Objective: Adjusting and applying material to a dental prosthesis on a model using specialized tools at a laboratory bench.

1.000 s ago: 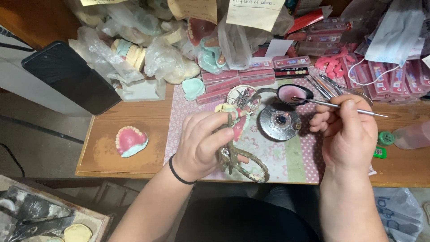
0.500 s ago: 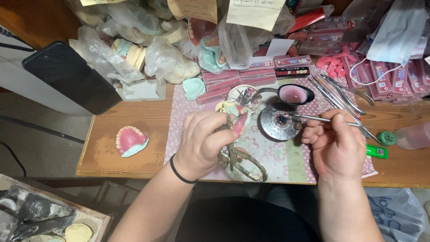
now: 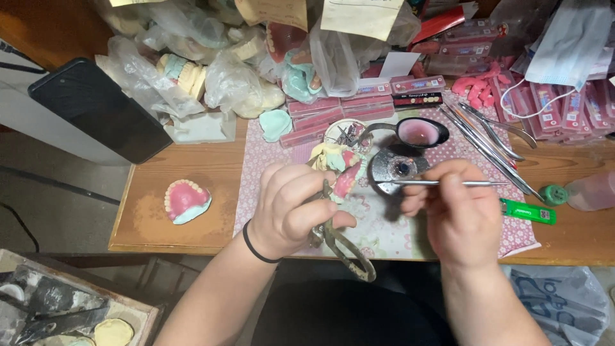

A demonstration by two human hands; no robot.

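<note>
- Head view shows me the wooden surface point(image 3: 192, 160), with a floral mat point(image 3: 397, 224) laid across its middle.
- Plastic bags of dental casts point(image 3: 192, 77) are heaped along the far edge, and a black phone point(image 3: 96, 109) lies at the far left.
- My left hand point(image 3: 291, 208) has its grip wrapped tight round a metal articulator point(image 3: 343, 247), which carries a pink and cream denture model point(image 3: 339, 166) above the mat.
- My right hand point(image 3: 461, 214) has thumb and fingers pinched on a thin metal probe point(image 3: 442, 183), held level, its tip beside a small round metal dish point(image 3: 397, 168).
- I see a pink denture point(image 3: 186, 200) resting alone on the bare wood, well left of the mat.
- Loose steel instruments point(image 3: 493, 141) lie to the right, with a green lighter point(image 3: 526, 211) just beside my right hand.
</note>
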